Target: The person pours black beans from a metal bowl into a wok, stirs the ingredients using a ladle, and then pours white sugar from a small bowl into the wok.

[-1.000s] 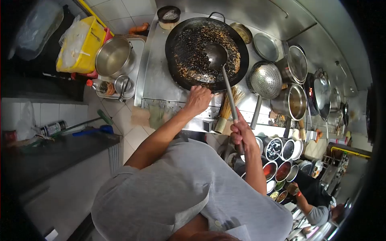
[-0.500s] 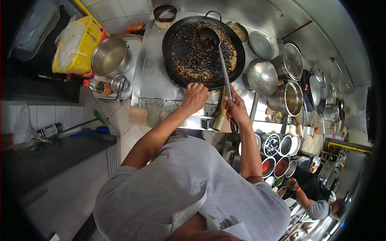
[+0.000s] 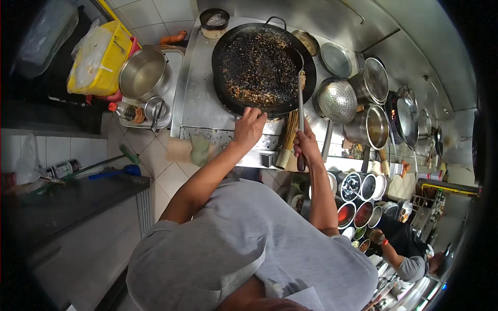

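A big black wok (image 3: 220,85) sits on the steel stove, its inside covered with dark, shiny bits mixed with brown ones. My left hand (image 3: 250,127) is closed at the wok's near edge, fingers curled over the rim. My right hand (image 3: 307,142) grips the handle of a long ladle (image 3: 301,96). The ladle's head is at the right inner side of the wok, seen almost edge-on. A bamboo wok brush (image 3: 288,140) lies just left of my right hand. Folded cloths (image 3: 199,150) rest on the stove's front ledge.
Right of the wok are a perforated strainer (image 3: 337,101), a metal plate (image 3: 335,59) and steel pots (image 3: 374,127). At left stand a large steel pot (image 3: 142,74) and a yellow crate (image 3: 96,59). Sauce containers (image 3: 346,213) and another person (image 3: 410,262) are at lower right.
The ladle's head has swung from the wok's upper middle to its right side, and its handle is more upright. My left hand stays at the rim; the wok has shifted very slightly.
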Demonstrator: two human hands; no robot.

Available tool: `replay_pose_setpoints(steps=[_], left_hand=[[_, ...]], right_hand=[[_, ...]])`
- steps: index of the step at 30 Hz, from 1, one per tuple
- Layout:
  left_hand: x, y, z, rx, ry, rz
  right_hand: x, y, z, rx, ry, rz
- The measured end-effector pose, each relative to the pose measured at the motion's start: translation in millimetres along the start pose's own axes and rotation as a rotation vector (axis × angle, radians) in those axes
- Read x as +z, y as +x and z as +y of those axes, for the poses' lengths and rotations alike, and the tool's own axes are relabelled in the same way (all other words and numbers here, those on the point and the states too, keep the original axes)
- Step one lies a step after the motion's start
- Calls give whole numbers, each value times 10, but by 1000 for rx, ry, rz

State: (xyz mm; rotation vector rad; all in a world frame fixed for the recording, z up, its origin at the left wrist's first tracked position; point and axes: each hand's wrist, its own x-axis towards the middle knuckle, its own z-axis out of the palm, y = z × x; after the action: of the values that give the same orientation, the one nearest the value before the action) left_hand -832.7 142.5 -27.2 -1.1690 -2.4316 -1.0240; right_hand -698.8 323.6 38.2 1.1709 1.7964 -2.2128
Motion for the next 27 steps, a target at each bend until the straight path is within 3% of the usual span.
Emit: replay_pose_setpoints(steps=[6,8,12,16,19,22,27], left_hand=[[-15,33,-36,41,-61,13],[-33,37,-36,62,-64,19],[-70,44,-41,73,-66,-4],[-41,52,-68,81,-59,-23],[-22,41,-74,67,-1,-56],[-53,76,-49,48,-32,-55],[-94,92,-20,56,-44,-71]], right_hand=[[197,-547,-299,92,28,-53],[264,-738,-333,-8,-314,28],[136,-968,-163,-249,-596,95],[129,-1258,-365,-154,-409,44],[17,-1140,-383,208,-103,-64],[-124,-769,-176,307,150,-98],[-130,-223,5,268,172,-95]])
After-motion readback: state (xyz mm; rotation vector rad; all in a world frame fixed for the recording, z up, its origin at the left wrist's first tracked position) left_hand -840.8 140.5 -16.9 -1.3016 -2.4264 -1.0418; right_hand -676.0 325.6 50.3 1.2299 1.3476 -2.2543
